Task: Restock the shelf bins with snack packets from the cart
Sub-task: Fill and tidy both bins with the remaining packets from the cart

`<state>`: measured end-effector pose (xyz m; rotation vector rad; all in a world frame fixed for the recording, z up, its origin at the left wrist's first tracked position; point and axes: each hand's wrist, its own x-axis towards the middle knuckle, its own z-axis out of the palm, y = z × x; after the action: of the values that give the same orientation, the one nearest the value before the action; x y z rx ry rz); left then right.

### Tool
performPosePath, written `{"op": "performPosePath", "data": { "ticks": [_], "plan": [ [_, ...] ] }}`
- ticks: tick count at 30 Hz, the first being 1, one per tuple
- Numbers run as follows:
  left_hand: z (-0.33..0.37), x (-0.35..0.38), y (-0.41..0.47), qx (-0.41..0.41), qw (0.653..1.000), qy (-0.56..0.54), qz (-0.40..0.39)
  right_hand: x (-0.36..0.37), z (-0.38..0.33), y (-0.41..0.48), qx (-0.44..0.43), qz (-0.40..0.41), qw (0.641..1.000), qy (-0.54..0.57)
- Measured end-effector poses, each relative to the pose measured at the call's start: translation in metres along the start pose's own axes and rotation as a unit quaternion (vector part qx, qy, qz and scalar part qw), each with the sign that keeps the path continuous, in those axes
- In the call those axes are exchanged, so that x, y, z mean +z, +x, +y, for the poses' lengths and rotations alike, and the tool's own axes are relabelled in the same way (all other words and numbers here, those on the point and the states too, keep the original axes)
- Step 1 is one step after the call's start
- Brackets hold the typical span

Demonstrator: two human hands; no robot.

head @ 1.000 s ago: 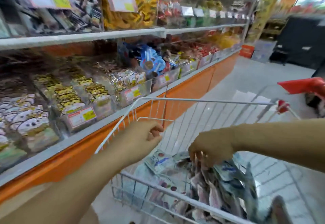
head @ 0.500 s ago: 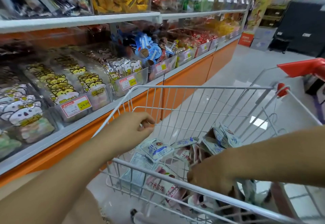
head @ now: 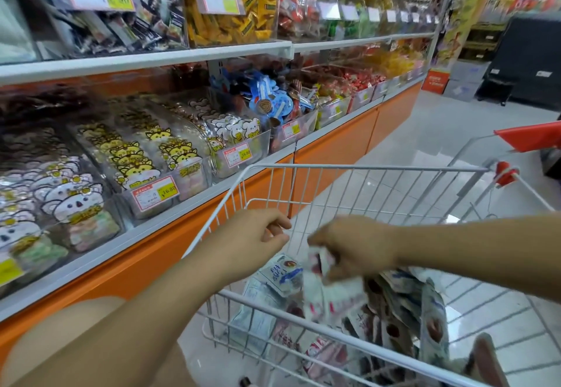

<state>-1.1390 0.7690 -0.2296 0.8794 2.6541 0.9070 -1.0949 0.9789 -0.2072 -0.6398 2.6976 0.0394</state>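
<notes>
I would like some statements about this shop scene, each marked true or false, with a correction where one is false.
1. The right hand holds packets over the cart. True.
2. Nothing else is in the cart. False: many more packets lie in it.
3. The cart handle is red. True.
4. The shelf is on the person's right. False: it is on the left.
5. The left hand reaches into a bin. False: it is by the cart's left rim, apart from the bins.
</notes>
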Motion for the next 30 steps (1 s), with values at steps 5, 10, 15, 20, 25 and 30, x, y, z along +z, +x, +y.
{"op": "performPosePath", "data": {
  "ticks": [5,10,15,20,25,30],
  "plan": [
    [0.004,-0.003,-0.004,-0.004,0.972,-0.236,0.005,-0.052,0.013,0.004,0.054,0.173,0.925,0.335],
    [0.008,-0.008,-0.008,-0.032,0.944,-0.326,0.045,-0.036,0.004,0.001,0.082,0.2,0.829,0.517],
    [0.008,-0.007,-0.01,-0.054,0.912,-0.395,0.097,-0.033,-0.004,0.0,0.11,0.247,0.808,0.523],
    [0.014,-0.012,-0.013,-0.033,0.919,-0.377,0.112,-0.059,0.001,-0.01,0.006,0.333,0.934,0.132],
    [0.019,-0.017,-0.015,-0.003,0.969,-0.234,0.083,-0.06,-0.001,-0.006,-0.046,0.217,0.944,-0.245],
    [0.029,-0.03,-0.016,-0.01,0.944,-0.311,0.109,-0.056,-0.004,-0.008,0.003,0.184,0.981,0.057]
  ]
}}
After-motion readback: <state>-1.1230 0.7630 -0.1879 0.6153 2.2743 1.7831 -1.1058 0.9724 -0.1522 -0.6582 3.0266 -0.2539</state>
